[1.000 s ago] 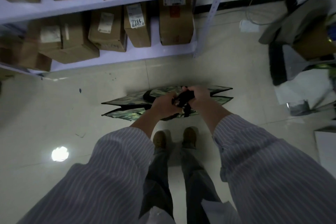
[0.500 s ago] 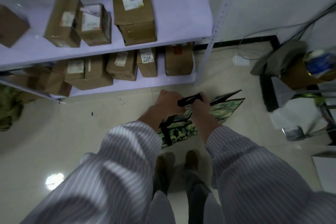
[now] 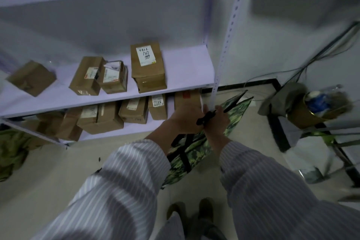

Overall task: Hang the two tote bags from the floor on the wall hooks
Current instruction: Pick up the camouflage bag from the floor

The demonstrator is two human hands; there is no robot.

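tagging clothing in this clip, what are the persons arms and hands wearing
Both arms are in loose long sleeves of pale fabric with thin light vertical stripes, ending at the wrists. The left hand and right hand are bare: no gloves, and no rings or watch can be made out.

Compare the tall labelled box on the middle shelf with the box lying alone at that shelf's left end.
The tall labelled box stands upright and square to the shelf edge; the lone left box sits lower and is turned at an angle. The tall labelled box carries a white handwritten label on top; no label shows on the lone left box. The tall one has neighbours close by; the left one sits apart. Both are brown cardboard on the same pale shelf.
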